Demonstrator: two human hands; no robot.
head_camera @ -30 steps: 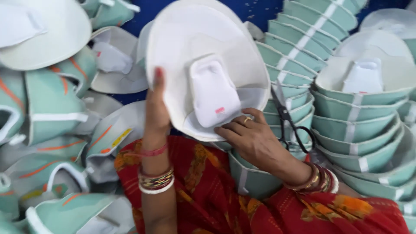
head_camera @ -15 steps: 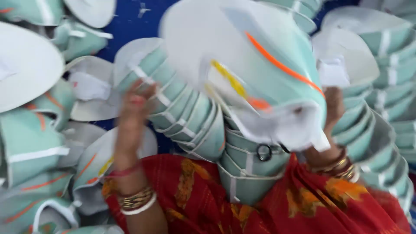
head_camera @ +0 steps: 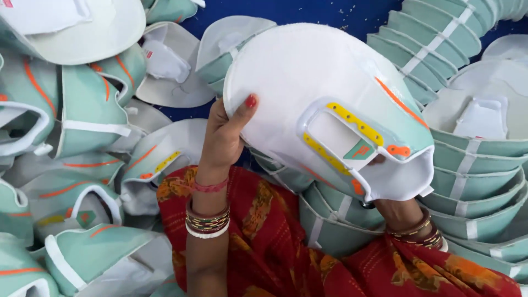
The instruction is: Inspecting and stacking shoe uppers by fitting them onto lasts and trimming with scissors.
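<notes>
1. While the held piece has changed face, the surroundings read the same as a second ago: loose shoe uppers (head_camera: 82, 115) are heaped from 7 to 11 o'clock, and nested stacks of uppers (head_camera: 478, 187) run from 1 to 5 o'clock over a blue surface (head_camera: 330, 11).
2. The shoe upper (head_camera: 308, 82) in hand sits at centre frame, raised above the stacks. One second ago it showed its plain white inner face with a padded tongue. Half a second ago it was mid-turn and blurred. It is now steady and tilted towards 4 o'clock. Mint-green panels, an orange stripe and a lace opening (head_camera: 341, 140) edged with yellow strips are turned to the camera. Judgement: the flip is complete and the outer face is open to view.
3. A red patterned cloth (head_camera: 275, 242) covers the lap at 6 o'clock, unchanged.
4. The left hand (head_camera: 223, 137) has shifted from lying flat along the rim to a closed pinch on the upper's 9 o'clock edge, with the thumb (head_camera: 248, 104) over the white face and the fingers behind it.
5. The right hand has gone from on top of the piece to beneath it. Only the right wrist (head_camera: 404, 212) with its bangles (head_camera: 421, 232) shows at 5 o'clock. Whether that hand is closed or spread cannot be told.
</notes>
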